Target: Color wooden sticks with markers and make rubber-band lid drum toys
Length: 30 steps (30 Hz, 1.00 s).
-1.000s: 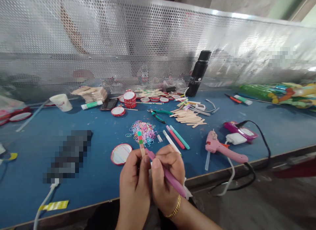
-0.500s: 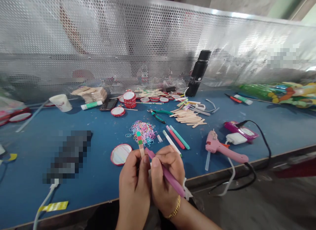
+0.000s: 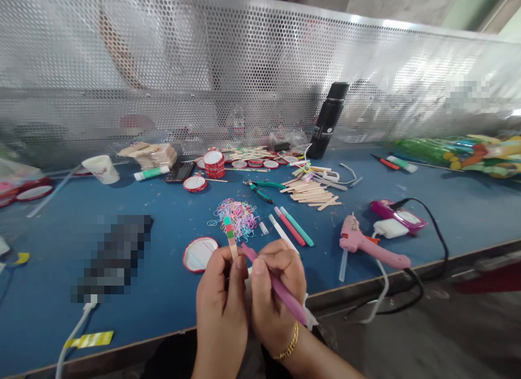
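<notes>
Between the thumb and fingers of my left hand (image 3: 223, 297) a wooden craft stick (image 3: 230, 235) stands upright, its top coloured in green and red bands. My right hand (image 3: 277, 292) grips a pink-purple marker (image 3: 285, 297), its tip close beside the stick; whether it touches I cannot tell. Just beyond the hands lies a heap of pastel rubber bands (image 3: 240, 215). A round red-rimmed lid (image 3: 200, 254) rests left of the stick. White, red and teal markers (image 3: 292, 227) lie to the right, near a small loose cap (image 3: 264, 228).
A pink glue gun (image 3: 366, 246) with its cord lies at the right edge, by a purple device (image 3: 401, 216). Pliers (image 3: 262, 191) and loose craft sticks (image 3: 311, 194) sit farther back. A black bottle (image 3: 329, 121) stands against the perforated metal screen (image 3: 252, 64). At left is a paper cup (image 3: 101, 170).
The marker tip has drawn slightly away from the craft stick, moving a little right and down with my right hand. My left hand stays nearly still.
</notes>
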Motion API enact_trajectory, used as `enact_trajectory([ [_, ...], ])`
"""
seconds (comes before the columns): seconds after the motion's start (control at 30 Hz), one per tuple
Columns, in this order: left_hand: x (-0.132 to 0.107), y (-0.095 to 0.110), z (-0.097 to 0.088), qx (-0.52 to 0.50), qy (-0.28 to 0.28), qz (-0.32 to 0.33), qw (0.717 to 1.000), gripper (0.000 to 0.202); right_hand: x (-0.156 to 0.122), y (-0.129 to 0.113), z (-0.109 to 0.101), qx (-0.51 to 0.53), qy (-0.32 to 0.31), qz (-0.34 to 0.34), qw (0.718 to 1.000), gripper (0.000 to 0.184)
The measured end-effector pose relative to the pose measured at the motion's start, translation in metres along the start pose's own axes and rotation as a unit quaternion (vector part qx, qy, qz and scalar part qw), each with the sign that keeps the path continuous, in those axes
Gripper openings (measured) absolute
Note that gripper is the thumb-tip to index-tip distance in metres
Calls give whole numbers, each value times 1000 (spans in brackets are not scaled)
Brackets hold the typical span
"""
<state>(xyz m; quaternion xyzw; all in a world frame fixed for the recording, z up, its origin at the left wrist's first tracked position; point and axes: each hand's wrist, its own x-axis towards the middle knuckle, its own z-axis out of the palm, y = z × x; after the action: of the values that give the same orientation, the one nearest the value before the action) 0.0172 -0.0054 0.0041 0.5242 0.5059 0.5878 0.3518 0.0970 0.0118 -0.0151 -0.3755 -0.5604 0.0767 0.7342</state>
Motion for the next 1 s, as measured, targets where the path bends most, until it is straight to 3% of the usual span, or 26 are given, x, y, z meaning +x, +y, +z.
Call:
enact_trajectory([
  [0.33,-2,0,1,-23,6,-16,1000,27,2,-2,-2,2,-23,-46,999,11],
  [0.57,0,-2,-1,-5,-8,2,1000,26,0,0,0,13,-2,5,1000,13],
  [0.83,-3,8,4,-37,10,-16,999,24,2,-1,-3,7,-26,-36,999,12],
  [1.0,-3,1,3,-43,0,-12,999,21,4,-2,-1,6,-16,-42,999,12],
])
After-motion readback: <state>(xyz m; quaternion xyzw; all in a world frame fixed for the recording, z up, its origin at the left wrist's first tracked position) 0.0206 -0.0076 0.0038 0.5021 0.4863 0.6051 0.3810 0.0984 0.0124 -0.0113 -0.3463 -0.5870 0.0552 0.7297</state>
